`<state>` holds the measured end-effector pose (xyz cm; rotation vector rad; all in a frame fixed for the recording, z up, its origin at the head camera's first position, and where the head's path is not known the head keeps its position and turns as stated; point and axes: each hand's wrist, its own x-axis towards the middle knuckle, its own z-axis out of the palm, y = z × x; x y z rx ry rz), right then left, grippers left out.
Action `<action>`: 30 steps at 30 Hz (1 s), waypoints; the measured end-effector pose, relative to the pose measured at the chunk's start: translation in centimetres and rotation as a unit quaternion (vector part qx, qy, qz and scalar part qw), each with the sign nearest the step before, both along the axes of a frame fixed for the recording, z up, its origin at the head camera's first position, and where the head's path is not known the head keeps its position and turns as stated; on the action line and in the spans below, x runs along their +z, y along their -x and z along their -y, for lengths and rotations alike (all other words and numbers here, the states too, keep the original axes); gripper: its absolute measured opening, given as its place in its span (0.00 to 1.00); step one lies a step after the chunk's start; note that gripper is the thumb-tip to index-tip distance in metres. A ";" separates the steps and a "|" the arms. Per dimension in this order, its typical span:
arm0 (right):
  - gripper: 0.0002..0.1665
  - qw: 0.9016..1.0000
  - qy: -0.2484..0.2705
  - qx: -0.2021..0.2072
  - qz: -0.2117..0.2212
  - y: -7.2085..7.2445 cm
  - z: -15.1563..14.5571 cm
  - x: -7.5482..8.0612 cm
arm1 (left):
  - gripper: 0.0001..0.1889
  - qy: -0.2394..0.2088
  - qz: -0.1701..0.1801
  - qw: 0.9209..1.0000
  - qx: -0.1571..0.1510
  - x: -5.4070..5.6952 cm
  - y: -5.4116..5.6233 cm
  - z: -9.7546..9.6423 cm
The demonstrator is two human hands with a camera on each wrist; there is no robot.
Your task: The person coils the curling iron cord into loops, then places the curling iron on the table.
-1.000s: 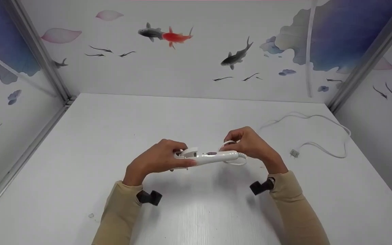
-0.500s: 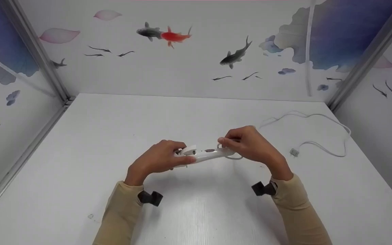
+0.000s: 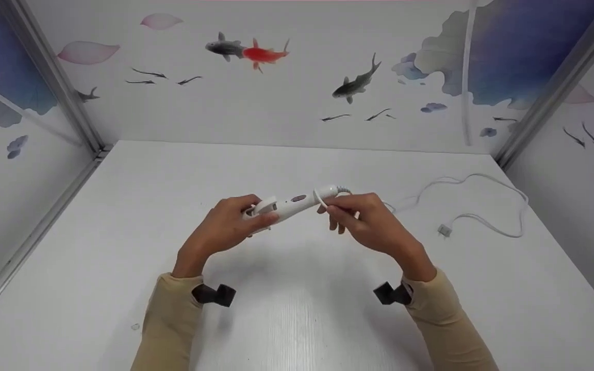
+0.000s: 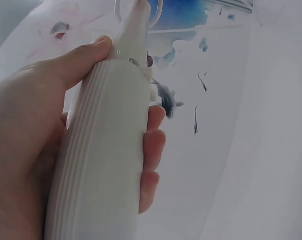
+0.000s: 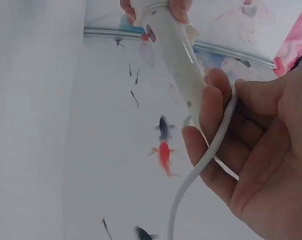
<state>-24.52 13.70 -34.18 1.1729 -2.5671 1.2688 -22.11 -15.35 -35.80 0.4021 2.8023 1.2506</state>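
Observation:
My left hand (image 3: 222,221) grips a white corded hair styling iron (image 3: 297,205) around its wide end, where a flap or lever stands up. In the left wrist view the thumb lies along the ribbed body (image 4: 105,145), and fingertips wrap its other side. The narrow handle points right and away, with an oval dark button on it. Just beside the handle's cord end, my right hand (image 3: 372,219) pinches the white cord (image 5: 213,147) between thumb and fingers. Part of this cord crosses over the handle. In the right wrist view, other fingers lie curled close to the handle.
The rest of the cord (image 3: 503,180) winds across the right side of the white table (image 3: 286,319) and ends in a plug (image 3: 444,230). Panels printed with fish (image 3: 266,54) enclose the table at the back and sides.
Both hands have shifted, the left one leftward and away. The iron's cord end has tilted up and away. My right hand now draws the cord over the handle's near side.

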 end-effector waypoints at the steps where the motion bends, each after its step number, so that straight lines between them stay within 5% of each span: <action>1: 0.12 1.000 0.009 0.005 0.011 0.1 0.0 -0.1 | 0.20 -0.008 0.001 1.000 -0.002 0.1 0.0 0.1; 12: 0.13 0.994 0.015 0.069 0.087 1.5 -0.3 -1.3 | 0.18 -0.064 0.001 0.997 -0.033 0.8 -0.2 0.5; 22: 0.13 0.981 -0.049 -0.055 0.179 2.8 -1.3 -2.4 | 0.14 -0.071 -0.007 0.993 -0.096 1.2 -0.6 0.8; 30: 0.03 0.985 0.004 -0.066 0.162 3.5 -1.9 -2.4 | 0.13 -0.032 0.011 0.993 -0.115 0.9 -0.9 0.3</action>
